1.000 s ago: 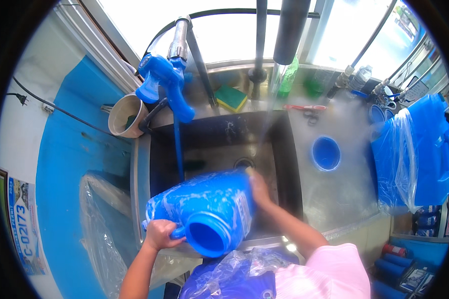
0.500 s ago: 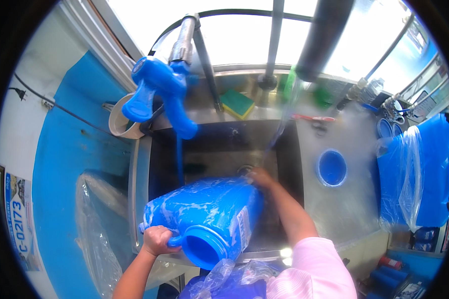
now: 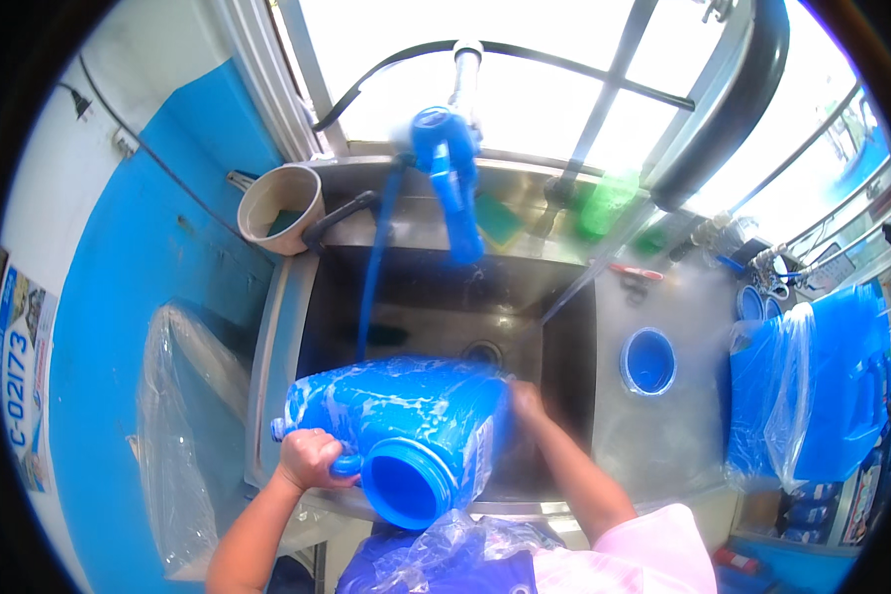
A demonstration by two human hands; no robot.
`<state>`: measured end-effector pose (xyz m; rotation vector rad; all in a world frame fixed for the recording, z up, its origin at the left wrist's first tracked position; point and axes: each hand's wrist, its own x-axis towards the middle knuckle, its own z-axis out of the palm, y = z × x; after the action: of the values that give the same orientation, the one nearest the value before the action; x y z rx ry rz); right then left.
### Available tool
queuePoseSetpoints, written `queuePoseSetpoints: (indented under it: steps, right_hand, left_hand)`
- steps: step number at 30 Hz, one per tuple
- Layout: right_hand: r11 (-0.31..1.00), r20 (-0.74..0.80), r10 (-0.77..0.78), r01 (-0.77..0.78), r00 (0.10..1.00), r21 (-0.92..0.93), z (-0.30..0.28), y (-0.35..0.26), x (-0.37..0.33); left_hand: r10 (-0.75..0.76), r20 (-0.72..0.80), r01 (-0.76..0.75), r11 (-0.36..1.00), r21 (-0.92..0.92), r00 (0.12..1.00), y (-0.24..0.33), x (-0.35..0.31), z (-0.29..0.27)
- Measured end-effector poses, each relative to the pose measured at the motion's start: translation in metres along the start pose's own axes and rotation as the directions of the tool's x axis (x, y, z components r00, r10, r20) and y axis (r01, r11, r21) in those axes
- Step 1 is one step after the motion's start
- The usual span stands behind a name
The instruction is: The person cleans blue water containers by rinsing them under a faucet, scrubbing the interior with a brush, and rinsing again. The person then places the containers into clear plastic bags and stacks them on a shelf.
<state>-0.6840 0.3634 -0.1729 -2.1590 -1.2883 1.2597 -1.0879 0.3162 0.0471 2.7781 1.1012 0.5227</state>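
Observation:
A big blue plastic water jug (image 3: 396, 391) with white suds streaked over it lies on its side across the near part of the metal sink (image 3: 570, 346). Its wide round mouth, uncapped, points toward me. My left hand (image 3: 312, 458) is closed round the handle beside the mouth. At the jug's right side, near its far end, is my right hand (image 3: 527, 401); it is smeared by motion and its fingers are mostly hidden behind the jug. A thin stream of water (image 3: 574, 290) falls into the sink beyond the right hand.
Over the sink hangs a blue tap (image 3: 450, 183). A white bucket (image 3: 312, 213), a green-yellow sponge (image 3: 500, 220) and a green bottle (image 3: 607, 208) line the back. On the right counter are a round blue cap (image 3: 649, 361), scissors (image 3: 636, 285) and a plastic-wrapped blue container (image 3: 841, 386).
My right hand has slid nearer along the jug's right side. The left hand keeps its hold on the handle. The whole view has turned a little, shifting the tap rightward in it.

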Motion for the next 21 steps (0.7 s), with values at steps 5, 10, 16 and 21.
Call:
queuePoseSetpoints:
  steps: [5,10,16,21]
  right_hand:
    - [0.974,0.009,-0.223,0.223,0.975,-0.044,-0.017,-0.072,0.015]
    - [0.563,-0.135,-0.818,0.827,0.558,0.007,-0.041,-0.229,0.013]
    - [0.092,0.186,-0.938,0.73,0.292,-0.677,-0.048,-0.341,0.071]
    - [0.0,0.423,-0.851,0.806,0.311,-0.592,-0.06,-0.327,0.084]
  left_hand:
    - [-0.038,-0.039,0.036,0.999,-0.041,0.999,0.004,0.002,-0.002]
    - [-0.091,-0.067,0.089,0.996,-0.029,0.994,0.008,0.01,-0.008]
    - [-0.229,-0.046,0.227,0.973,-0.046,0.972,0.018,0.024,-0.013]
    - [-0.329,-0.085,0.322,0.943,-0.087,0.941,0.029,0.033,-0.016]
